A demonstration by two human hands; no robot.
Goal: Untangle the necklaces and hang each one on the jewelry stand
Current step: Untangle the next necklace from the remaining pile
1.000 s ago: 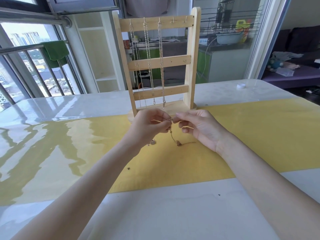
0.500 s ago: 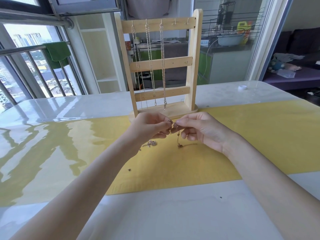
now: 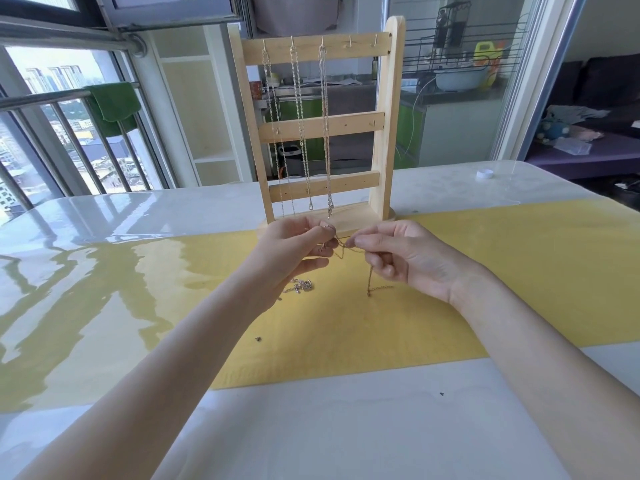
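A wooden jewelry stand [image 3: 384, 133] rises at the back of the yellow mat, with three silver necklaces [image 3: 300, 126] hanging from hooks on the left of its top rail. Just in front of its base, my left hand [image 3: 294, 251] and my right hand [image 3: 405, 254] each pinch a thin gold chain [image 3: 349, 249] that stretches between their fingertips. One end of this chain drops from my right hand to the mat [image 3: 370, 285]. A small silver chain [image 3: 301, 285] lies bunched on the mat below my left hand.
The yellow mat [image 3: 519, 271] runs across a glossy white table [image 3: 346, 427]. A white bottle cap [image 3: 484, 174] sits at the far right. Small dark specks [image 3: 258, 339] lie on the mat. Two hooks on the right of the top rail [image 3: 362, 46] are bare.
My hands have drawn slightly apart, so a short length of gold chain now shows between them. The silver chain under my left hand has come more into view.
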